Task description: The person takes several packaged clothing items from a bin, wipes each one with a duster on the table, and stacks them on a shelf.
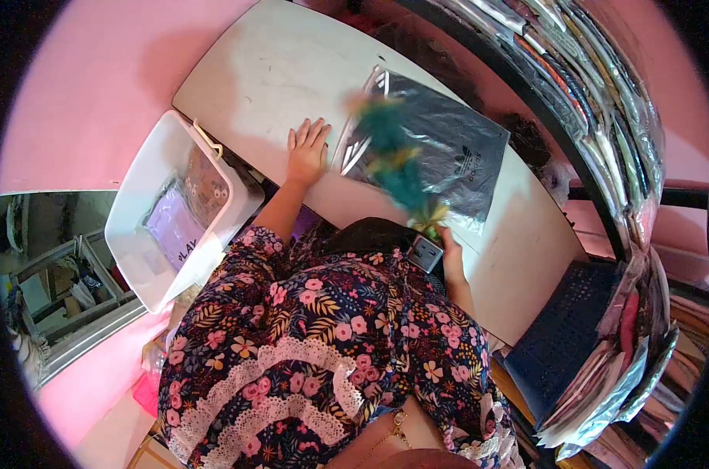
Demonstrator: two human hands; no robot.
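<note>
**A:** Head view: where are the two hands?

**B:** The left hand (pixel 307 152) lies flat on the long white table (pixel 268 70), fingers spread and gripping nothing, just beside the shiny dark grey plastic bag (pixel 464 148).

**A:** And the other?

**B:** The right hand (pixel 450 252) is closed around the lower end of a teal and yellow tufted bundle (pixel 393 156). The bundle is too blurred to make out further. It stands up over the bag's near edge.

**A:** Anything around them?

**B:** A white plastic tub (pixel 132 211) with packaged goods inside sits off the table's left end. A dark blue mesh crate (pixel 561 332) sits to the right, well apart from both hands.
</note>
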